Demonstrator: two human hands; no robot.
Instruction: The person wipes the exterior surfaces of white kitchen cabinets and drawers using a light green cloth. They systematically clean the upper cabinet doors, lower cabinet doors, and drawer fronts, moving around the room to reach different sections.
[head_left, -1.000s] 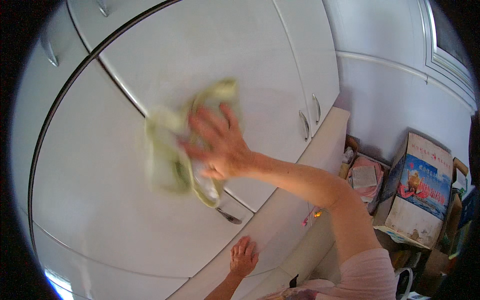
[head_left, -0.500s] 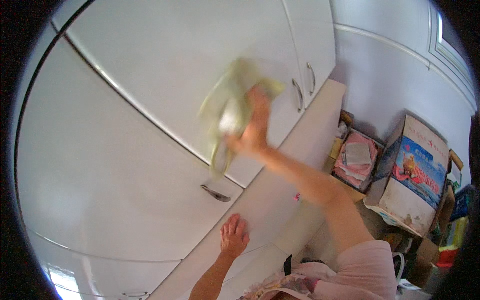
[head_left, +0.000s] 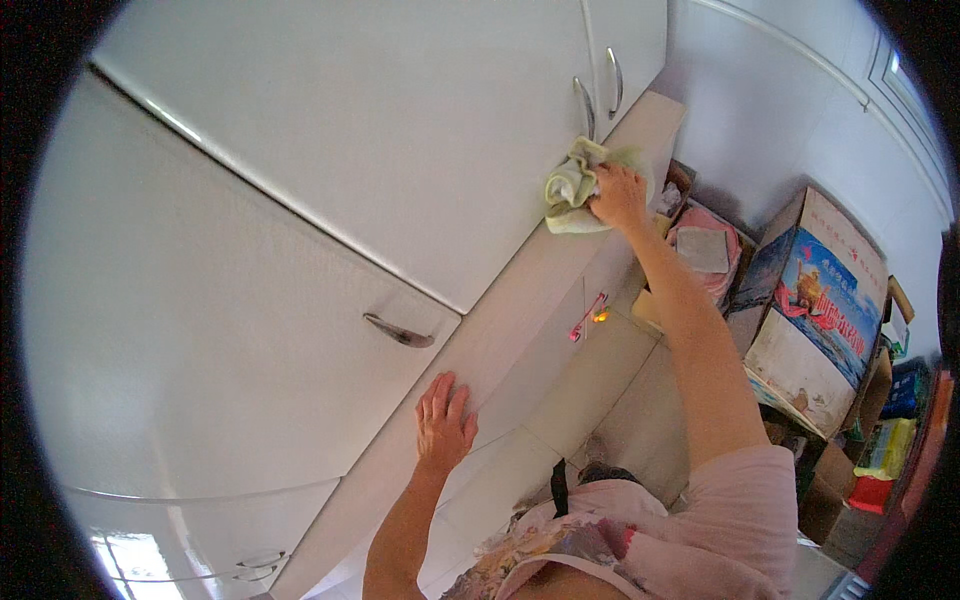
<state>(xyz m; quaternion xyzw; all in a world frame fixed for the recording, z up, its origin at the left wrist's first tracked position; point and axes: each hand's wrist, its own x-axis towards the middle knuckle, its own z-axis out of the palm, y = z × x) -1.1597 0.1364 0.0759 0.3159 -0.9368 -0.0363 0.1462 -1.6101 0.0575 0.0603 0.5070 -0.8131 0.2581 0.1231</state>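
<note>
My right hand [head_left: 618, 198] is closed on a crumpled pale green and white cloth [head_left: 572, 192]. The cloth lies against the lower edge of a glossy white cabinet door [head_left: 380, 130], just below a curved metal handle [head_left: 585, 108], and reaches over the pale ledge [head_left: 500, 330] under the doors. Lower and to the left, my left hand [head_left: 445, 425] rests on that ledge with its fingers stretched out and holds nothing. Close above it is another metal handle [head_left: 400, 332] on the neighbouring white door [head_left: 200, 300]. The cloth hides part of the ledge.
At right stands a large printed cardboard box [head_left: 825, 310]. Beside it an open box holds pink and white folded cloth or paper [head_left: 703, 250]. Yellow and red packages [head_left: 885, 450] lie further right. A small pink and yellow thing [head_left: 590, 318] shows near the tiled floor [head_left: 630, 400].
My right hand has brought the cloth from the middle of the door down and right to its lower edge near the handle. The view has shifted; my left hand stays on the ledge.
</note>
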